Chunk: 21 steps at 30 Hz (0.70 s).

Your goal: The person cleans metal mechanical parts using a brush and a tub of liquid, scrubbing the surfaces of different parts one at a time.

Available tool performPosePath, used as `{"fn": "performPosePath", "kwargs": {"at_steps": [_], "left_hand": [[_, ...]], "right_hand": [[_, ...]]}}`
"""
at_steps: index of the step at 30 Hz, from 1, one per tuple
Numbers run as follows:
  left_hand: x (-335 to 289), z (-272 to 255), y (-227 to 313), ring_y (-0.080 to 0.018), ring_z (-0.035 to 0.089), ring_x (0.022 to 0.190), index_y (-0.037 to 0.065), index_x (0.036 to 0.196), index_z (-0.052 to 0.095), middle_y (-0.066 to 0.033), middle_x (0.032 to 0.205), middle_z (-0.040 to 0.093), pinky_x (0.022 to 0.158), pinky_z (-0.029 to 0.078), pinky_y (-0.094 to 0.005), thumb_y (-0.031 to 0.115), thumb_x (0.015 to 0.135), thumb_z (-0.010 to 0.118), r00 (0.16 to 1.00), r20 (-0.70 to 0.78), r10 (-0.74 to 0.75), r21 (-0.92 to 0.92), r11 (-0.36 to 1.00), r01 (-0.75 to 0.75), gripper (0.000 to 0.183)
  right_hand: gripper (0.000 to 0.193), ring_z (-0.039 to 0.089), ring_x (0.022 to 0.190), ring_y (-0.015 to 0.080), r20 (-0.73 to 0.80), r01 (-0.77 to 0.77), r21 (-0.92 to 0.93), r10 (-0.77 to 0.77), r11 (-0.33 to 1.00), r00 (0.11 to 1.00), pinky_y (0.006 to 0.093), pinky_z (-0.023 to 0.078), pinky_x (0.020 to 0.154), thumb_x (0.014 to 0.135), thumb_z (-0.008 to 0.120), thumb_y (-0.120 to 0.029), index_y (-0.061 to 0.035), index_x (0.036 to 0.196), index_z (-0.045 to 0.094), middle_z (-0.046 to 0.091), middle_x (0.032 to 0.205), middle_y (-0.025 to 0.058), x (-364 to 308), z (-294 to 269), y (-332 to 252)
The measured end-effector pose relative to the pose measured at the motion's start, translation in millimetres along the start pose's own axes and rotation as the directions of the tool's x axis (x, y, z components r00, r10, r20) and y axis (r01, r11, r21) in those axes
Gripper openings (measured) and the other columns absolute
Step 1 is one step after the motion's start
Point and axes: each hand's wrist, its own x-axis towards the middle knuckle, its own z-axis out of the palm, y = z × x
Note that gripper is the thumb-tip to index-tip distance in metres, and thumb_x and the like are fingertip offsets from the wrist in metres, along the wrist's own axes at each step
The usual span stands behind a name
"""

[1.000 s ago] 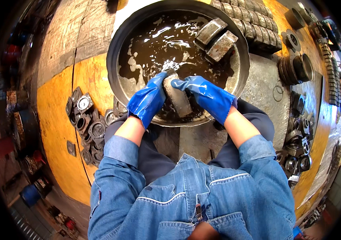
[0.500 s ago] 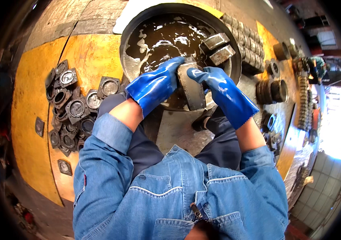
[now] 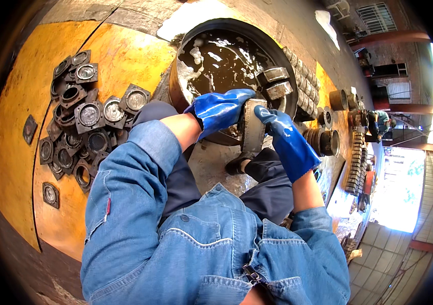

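Note:
Both my hands wear shiny blue rubber gloves. Between them is a thick grey-brown metal part [image 3: 253,124] with a flat, worn face, tilted over the near rim of a round metal tub [image 3: 175,84]. My left hand [image 3: 224,109] grips its upper left side, and my right hand [image 3: 283,133] clasps its right side with the thumb on top. Dark, foamy liquid [image 3: 221,61] lies in the tub. Two similar wet metal pieces [image 3: 276,82] rest inside its right edge, just beyond my right hand. The held part's underside is hidden.
Left, a pile of square metal flanges with round openings [image 3: 88,116] lies on a yellow board [image 3: 13,168]. Right of the tub stand rows of stacked metal parts [image 3: 305,84] and several rings [image 3: 328,142]. Farther right, a person [image 3: 380,124] bends beside another row of parts.
My view has swung to the right, shifting the tub and pile in the picture. The metal part stays in both hands and now sits more upright, closer to the tub's near right rim.

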Motion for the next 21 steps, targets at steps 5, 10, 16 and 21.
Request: {"fn": "performPosePath", "kwargs": {"at_steps": [5,10,16,21], "left_hand": [[5,-15,19,-0.0258,0.061,0.132,0.001,0.147,0.056,-0.0186,0.142,0.062,0.112,0.049,-0.0346,0.021,0.107,0.059,0.993,0.117,-0.007,0.070,0.998,-0.001,0.045],[-11,-41,43,-0.0277,0.060,0.135,0.012,0.149,0.057,-0.0122,0.148,0.062,0.114,0.048,-0.0357,0.030,0.105,0.062,0.993,0.114,0.044,0.277,0.958,-0.074,0.048],[-14,-54,66,-0.0209,0.064,0.130,0.014,0.152,0.055,-0.0094,0.148,0.062,0.110,0.051,-0.0316,0.023,0.107,0.058,0.979,0.196,-0.049,0.251,0.968,-0.002,0.046],[-13,-50,58,-0.0272,0.066,0.126,0.015,0.143,0.063,-0.0109,0.139,0.068,0.107,0.052,-0.0355,0.030,0.099,0.070,0.989,0.142,-0.042,0.155,0.988,0.020,0.047]], "right_hand": [[0.065,0.056,0.091,0.0178,-0.097,-0.042,-0.036,0.039,0.998,0.995,0.0321,0.044,0.082,0.096,0.067,-0.059,0.0035,0.112,0.071,0.066,0.094,0.0063,15,-8,59],[0.069,0.057,0.100,0.0206,-0.181,-0.048,-0.045,0.039,0.998,0.983,0.0334,0.045,0.093,0.097,0.066,-0.058,0.0043,0.126,0.067,0.067,0.106,0.0105,-4,18,31],[0.068,0.058,0.098,0.0207,-0.214,-0.232,-0.017,0.223,0.973,0.951,0.0344,0.046,0.089,0.095,0.069,-0.059,0.0021,0.126,0.068,0.068,0.104,0.0097,0,20,27],[0.074,0.056,0.093,0.0212,-0.248,-0.159,-0.098,0.131,0.982,0.960,0.0350,0.046,0.087,0.094,0.067,-0.064,0.0023,0.127,0.068,0.067,0.102,0.0086,-4,21,34]]}}
